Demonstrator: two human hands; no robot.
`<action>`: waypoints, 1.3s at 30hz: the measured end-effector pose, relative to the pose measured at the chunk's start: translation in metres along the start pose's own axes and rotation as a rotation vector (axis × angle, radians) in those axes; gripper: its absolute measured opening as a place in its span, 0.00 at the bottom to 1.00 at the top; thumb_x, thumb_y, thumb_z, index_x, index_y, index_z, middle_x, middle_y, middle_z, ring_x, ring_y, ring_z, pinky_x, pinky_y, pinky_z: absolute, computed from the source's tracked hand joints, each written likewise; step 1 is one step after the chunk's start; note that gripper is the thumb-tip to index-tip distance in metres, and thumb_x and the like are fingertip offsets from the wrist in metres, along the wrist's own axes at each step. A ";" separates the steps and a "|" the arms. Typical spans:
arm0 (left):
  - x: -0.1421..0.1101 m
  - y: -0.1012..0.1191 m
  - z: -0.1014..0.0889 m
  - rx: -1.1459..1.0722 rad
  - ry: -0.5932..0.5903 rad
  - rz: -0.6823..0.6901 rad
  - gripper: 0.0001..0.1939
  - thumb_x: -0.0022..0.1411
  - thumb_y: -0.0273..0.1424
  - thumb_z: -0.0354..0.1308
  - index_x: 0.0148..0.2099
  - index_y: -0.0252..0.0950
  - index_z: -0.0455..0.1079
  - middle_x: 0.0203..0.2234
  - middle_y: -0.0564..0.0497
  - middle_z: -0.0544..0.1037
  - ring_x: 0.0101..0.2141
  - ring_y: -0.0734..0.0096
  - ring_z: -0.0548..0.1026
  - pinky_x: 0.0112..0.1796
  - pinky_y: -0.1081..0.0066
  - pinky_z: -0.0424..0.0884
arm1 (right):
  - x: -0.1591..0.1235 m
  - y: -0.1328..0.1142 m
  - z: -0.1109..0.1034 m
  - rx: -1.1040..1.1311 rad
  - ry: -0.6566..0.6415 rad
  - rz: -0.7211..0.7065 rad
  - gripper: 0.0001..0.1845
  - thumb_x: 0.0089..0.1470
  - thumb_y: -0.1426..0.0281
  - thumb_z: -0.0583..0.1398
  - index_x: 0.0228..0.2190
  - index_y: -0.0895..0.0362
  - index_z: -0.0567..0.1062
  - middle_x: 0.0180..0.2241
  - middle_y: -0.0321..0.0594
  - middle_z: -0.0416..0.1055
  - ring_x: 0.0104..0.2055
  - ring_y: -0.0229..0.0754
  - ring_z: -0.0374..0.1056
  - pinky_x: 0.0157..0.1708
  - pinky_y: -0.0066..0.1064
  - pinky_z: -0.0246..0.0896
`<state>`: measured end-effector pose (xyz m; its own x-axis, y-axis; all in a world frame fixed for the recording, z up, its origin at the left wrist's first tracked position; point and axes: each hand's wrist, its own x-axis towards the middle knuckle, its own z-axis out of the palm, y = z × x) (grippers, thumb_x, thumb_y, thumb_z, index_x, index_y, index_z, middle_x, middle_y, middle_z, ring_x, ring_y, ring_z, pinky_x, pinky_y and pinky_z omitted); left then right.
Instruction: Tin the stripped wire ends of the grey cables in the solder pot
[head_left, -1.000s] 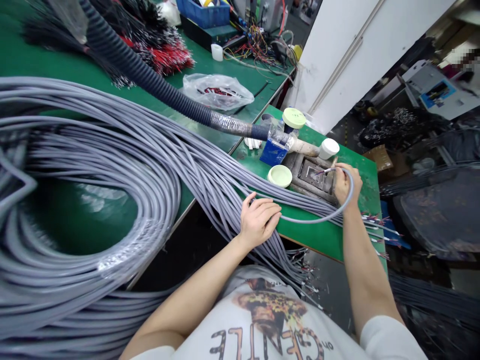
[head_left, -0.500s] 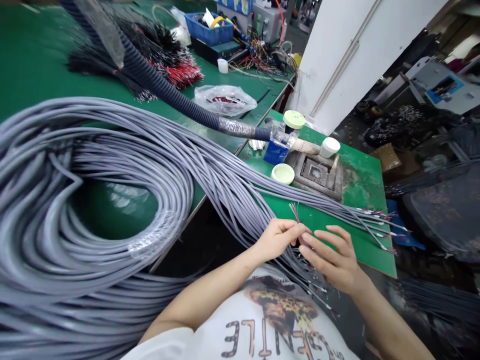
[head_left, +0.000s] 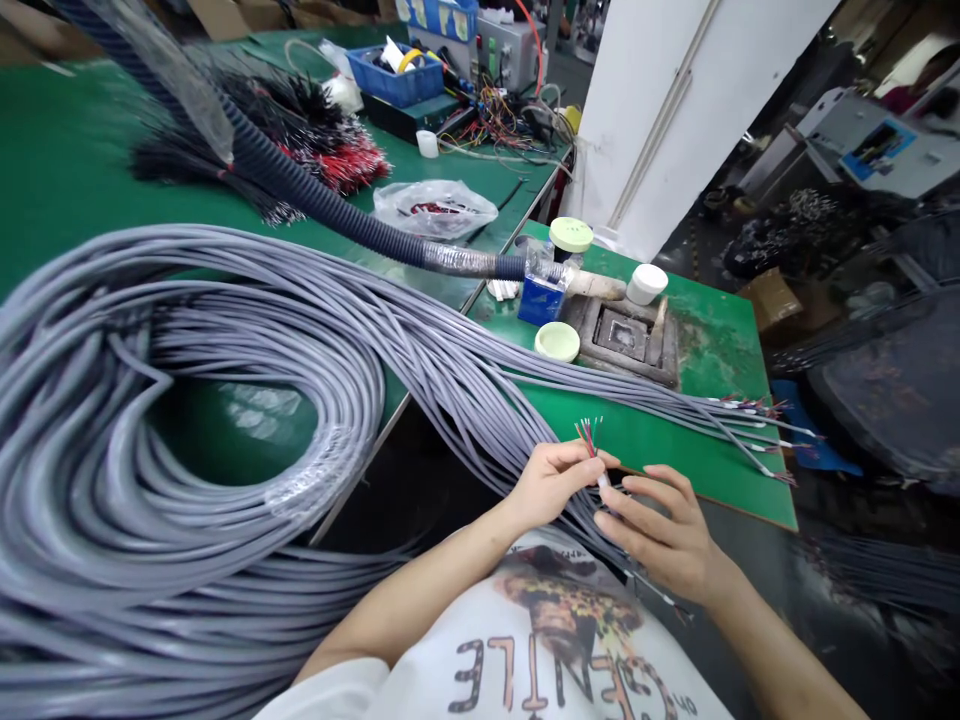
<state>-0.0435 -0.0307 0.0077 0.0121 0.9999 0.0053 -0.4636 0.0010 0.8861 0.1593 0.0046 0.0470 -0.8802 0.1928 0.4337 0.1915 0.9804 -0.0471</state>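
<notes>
My left hand pinches the end of a grey cable between thumb and fingers. From its grip a small fan of thin coloured wires with bare tips points up and away. Just below the wires a short white piece shows between my two hands. My right hand is beside it, fingers stretched and apart, the fingertips close to the white piece; whether they touch it I cannot tell. Under both hands runs a bundle of grey cables, more stripped ends lying to the right.
A large coil of grey cable fills the left. A soldering pot, blue box, pale green lid and white jar stand on the green board. A dark corrugated hose crosses above the table.
The wire fan and the white piece below it now show more plainly between my hands. My left thumb has shifted slightly, and the whole view has turned a little.
</notes>
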 end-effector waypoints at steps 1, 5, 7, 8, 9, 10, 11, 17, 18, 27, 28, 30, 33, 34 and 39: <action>0.000 0.000 0.000 0.005 -0.001 0.012 0.17 0.57 0.42 0.62 0.28 0.31 0.76 0.29 0.46 0.79 0.29 0.72 0.73 0.35 0.73 0.68 | 0.000 -0.001 0.000 0.003 0.002 0.007 0.19 0.57 0.75 0.59 0.49 0.48 0.74 0.48 0.35 0.76 0.55 0.43 0.63 0.58 0.45 0.55; 0.000 -0.002 0.000 0.036 0.005 0.042 0.15 0.58 0.38 0.62 0.27 0.31 0.76 0.30 0.46 0.80 0.31 0.71 0.75 0.37 0.73 0.69 | -0.001 -0.002 0.002 0.025 0.027 0.032 0.19 0.57 0.75 0.58 0.49 0.48 0.73 0.47 0.36 0.76 0.54 0.42 0.64 0.57 0.45 0.57; 0.000 -0.002 0.000 0.045 0.002 0.047 0.15 0.58 0.38 0.61 0.26 0.31 0.76 0.30 0.46 0.80 0.32 0.70 0.75 0.37 0.72 0.69 | -0.002 -0.002 0.004 0.036 0.041 0.038 0.19 0.57 0.75 0.58 0.49 0.48 0.73 0.47 0.36 0.77 0.54 0.42 0.65 0.57 0.45 0.57; 0.000 -0.001 0.001 0.046 0.001 0.049 0.15 0.58 0.38 0.61 0.26 0.31 0.76 0.31 0.46 0.80 0.32 0.70 0.75 0.37 0.72 0.69 | -0.003 -0.002 0.005 0.042 0.048 0.039 0.19 0.57 0.76 0.58 0.49 0.48 0.73 0.46 0.36 0.77 0.53 0.43 0.65 0.56 0.45 0.57; 0.000 -0.001 0.001 0.049 0.001 0.050 0.15 0.58 0.38 0.61 0.26 0.31 0.75 0.31 0.46 0.80 0.32 0.70 0.75 0.37 0.72 0.69 | -0.004 -0.002 0.006 0.050 0.054 0.039 0.19 0.56 0.76 0.59 0.49 0.49 0.73 0.46 0.37 0.77 0.53 0.43 0.65 0.56 0.45 0.58; 0.000 -0.001 0.001 0.053 0.004 0.051 0.15 0.58 0.38 0.61 0.25 0.31 0.75 0.30 0.46 0.80 0.32 0.70 0.75 0.37 0.72 0.69 | -0.005 -0.002 0.007 0.057 0.058 0.040 0.20 0.56 0.76 0.59 0.49 0.49 0.73 0.46 0.37 0.77 0.54 0.43 0.64 0.56 0.45 0.58; 0.000 0.000 0.002 0.058 0.006 0.052 0.16 0.58 0.38 0.61 0.25 0.32 0.75 0.30 0.46 0.80 0.32 0.70 0.75 0.37 0.72 0.69 | -0.005 -0.002 0.008 0.064 0.061 0.045 0.20 0.56 0.76 0.60 0.50 0.49 0.73 0.46 0.38 0.77 0.54 0.43 0.64 0.56 0.46 0.57; 0.001 -0.001 0.002 0.084 0.012 0.062 0.16 0.58 0.39 0.61 0.25 0.32 0.76 0.29 0.46 0.80 0.31 0.70 0.74 0.36 0.72 0.69 | -0.004 -0.002 0.011 0.082 0.089 0.063 0.19 0.57 0.75 0.59 0.49 0.48 0.74 0.45 0.37 0.77 0.53 0.42 0.65 0.56 0.44 0.58; 0.001 -0.001 0.002 0.087 0.013 0.060 0.16 0.58 0.39 0.61 0.25 0.32 0.76 0.29 0.46 0.80 0.31 0.70 0.74 0.36 0.72 0.69 | -0.003 -0.003 0.011 0.086 0.097 0.062 0.18 0.57 0.75 0.59 0.48 0.49 0.74 0.45 0.38 0.77 0.53 0.42 0.65 0.55 0.44 0.58; 0.002 -0.005 0.003 0.024 0.042 -0.057 0.20 0.56 0.45 0.61 0.31 0.32 0.80 0.21 0.48 0.76 0.25 0.73 0.71 0.30 0.73 0.67 | -0.008 -0.005 0.014 0.100 0.058 0.060 0.20 0.57 0.76 0.56 0.49 0.50 0.74 0.48 0.39 0.76 0.55 0.44 0.63 0.56 0.46 0.58; 0.003 -0.006 0.003 0.011 0.045 -0.071 0.21 0.55 0.46 0.61 0.32 0.31 0.80 0.20 0.49 0.75 0.24 0.73 0.70 0.30 0.73 0.67 | -0.008 -0.005 0.015 0.097 0.058 0.060 0.20 0.57 0.76 0.56 0.50 0.50 0.73 0.48 0.39 0.76 0.55 0.44 0.63 0.56 0.46 0.58; 0.004 -0.008 0.005 0.010 0.025 -0.101 0.23 0.56 0.48 0.60 0.34 0.31 0.80 0.20 0.49 0.75 0.24 0.74 0.69 0.30 0.73 0.67 | -0.008 -0.006 0.015 0.087 0.066 0.064 0.20 0.56 0.77 0.56 0.49 0.50 0.74 0.48 0.39 0.75 0.55 0.44 0.62 0.56 0.46 0.58; 0.012 -0.007 0.009 0.119 -0.115 -0.135 0.27 0.62 0.49 0.52 0.34 0.30 0.79 0.24 0.47 0.77 0.26 0.72 0.71 0.33 0.72 0.68 | -0.020 -0.006 0.005 0.047 0.050 0.103 0.19 0.54 0.79 0.56 0.45 0.52 0.74 0.49 0.42 0.74 0.55 0.45 0.62 0.55 0.46 0.59; 0.015 -0.006 0.011 0.197 -0.182 -0.129 0.27 0.63 0.48 0.50 0.34 0.30 0.78 0.27 0.45 0.79 0.28 0.71 0.72 0.35 0.72 0.68 | -0.030 -0.006 0.000 0.015 0.026 0.143 0.19 0.53 0.80 0.55 0.44 0.53 0.75 0.49 0.43 0.73 0.55 0.46 0.63 0.55 0.46 0.59; 0.047 -0.011 0.019 0.790 -0.305 0.146 0.17 0.65 0.39 0.51 0.48 0.35 0.75 0.36 0.46 0.80 0.36 0.66 0.73 0.42 0.67 0.67 | -0.105 -0.014 -0.028 -0.253 -0.266 0.560 0.18 0.52 0.80 0.54 0.41 0.56 0.77 0.49 0.50 0.72 0.49 0.51 0.66 0.47 0.45 0.63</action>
<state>-0.0209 0.0160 0.0065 0.2909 0.9419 0.1681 0.2726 -0.2500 0.9291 0.2612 -0.0309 0.0268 -0.6891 0.7051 0.1674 0.7180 0.6955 0.0259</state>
